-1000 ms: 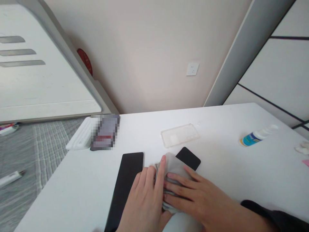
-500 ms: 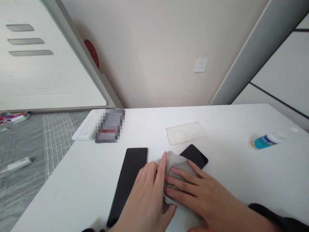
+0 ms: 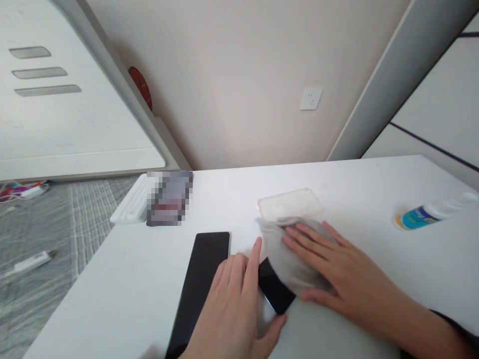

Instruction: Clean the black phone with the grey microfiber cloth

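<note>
A small black phone (image 3: 276,289) lies slanted on the white table, its upper part hidden by a grey cloth (image 3: 286,249). My left hand (image 3: 234,304) steadies this phone, forefinger along its left side and thumb at its lower corner. Stretched over the cloth, my right hand (image 3: 333,269) presses it against the phone, fingers nearly flat and thumb at the cloth's lower edge. Left of my left hand lies a larger black device with a dark screen (image 3: 202,274), partly under my forearm. Just beyond the cloth is a clear phone case (image 3: 290,203), its near edge covered.
A white bottle with a blue label (image 3: 421,217) lies at the table's right. At the far left edge are a white case-like object (image 3: 130,204) and a blurred-out dark phone-shaped item (image 3: 172,199). A wall with a socket (image 3: 311,98) stands behind the table (image 3: 112,299).
My right hand has slid the cloth up and right, uncovering the phone's lower end and covering its upper end. My left hand stays nearly in place at the phone.
</note>
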`<state>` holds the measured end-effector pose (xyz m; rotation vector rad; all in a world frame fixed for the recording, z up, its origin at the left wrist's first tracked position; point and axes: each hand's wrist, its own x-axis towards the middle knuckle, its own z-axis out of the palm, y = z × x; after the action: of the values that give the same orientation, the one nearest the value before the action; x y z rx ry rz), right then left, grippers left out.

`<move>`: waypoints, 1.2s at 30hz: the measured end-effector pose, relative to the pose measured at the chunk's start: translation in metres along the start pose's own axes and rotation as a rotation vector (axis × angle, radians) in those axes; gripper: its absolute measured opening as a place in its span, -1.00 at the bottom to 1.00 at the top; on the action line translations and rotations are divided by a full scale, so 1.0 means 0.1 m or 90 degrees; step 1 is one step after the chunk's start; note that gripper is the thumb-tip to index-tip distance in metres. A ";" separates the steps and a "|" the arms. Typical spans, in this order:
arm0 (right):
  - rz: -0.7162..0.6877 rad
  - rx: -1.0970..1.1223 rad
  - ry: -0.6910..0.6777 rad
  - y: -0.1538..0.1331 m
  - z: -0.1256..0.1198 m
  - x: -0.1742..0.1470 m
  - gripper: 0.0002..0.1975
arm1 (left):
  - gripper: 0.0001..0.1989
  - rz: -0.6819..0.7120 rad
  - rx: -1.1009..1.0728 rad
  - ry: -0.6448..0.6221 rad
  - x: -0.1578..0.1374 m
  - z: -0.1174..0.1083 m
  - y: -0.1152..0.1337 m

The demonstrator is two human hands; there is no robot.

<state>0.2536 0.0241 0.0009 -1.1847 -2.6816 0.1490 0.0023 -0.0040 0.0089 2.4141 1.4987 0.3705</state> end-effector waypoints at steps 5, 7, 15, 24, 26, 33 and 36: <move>-0.165 -0.007 0.038 -0.20 0.14 0.00 -0.31 | 0.27 0.035 0.034 0.010 -0.02 0.06 -0.03; -0.236 0.024 0.003 -0.24 0.14 0.01 -0.45 | 0.31 0.049 0.043 0.010 -0.02 0.08 -0.04; -0.099 0.021 0.012 -0.06 0.03 -0.03 -0.21 | 0.18 0.065 0.085 0.077 0.03 0.11 -0.02; -0.001 0.023 -0.006 0.01 -0.03 -0.03 -0.05 | 0.17 0.086 0.118 0.108 0.01 0.11 -0.03; -0.074 0.014 0.009 -0.07 0.02 -0.02 -0.10 | 0.19 0.086 0.112 0.101 0.00 0.11 -0.03; -0.107 0.044 -0.054 -0.02 -0.03 0.03 -0.20 | 0.17 0.105 0.134 0.085 -0.02 0.06 -0.05; 0.013 -0.024 0.010 0.07 -0.05 -0.03 -0.13 | 0.07 0.103 0.151 0.107 -0.02 0.06 -0.07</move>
<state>0.2613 0.0265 0.0042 -1.2200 -2.6711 0.0917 -0.0021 -0.0037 0.0006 2.7637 1.4935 0.4641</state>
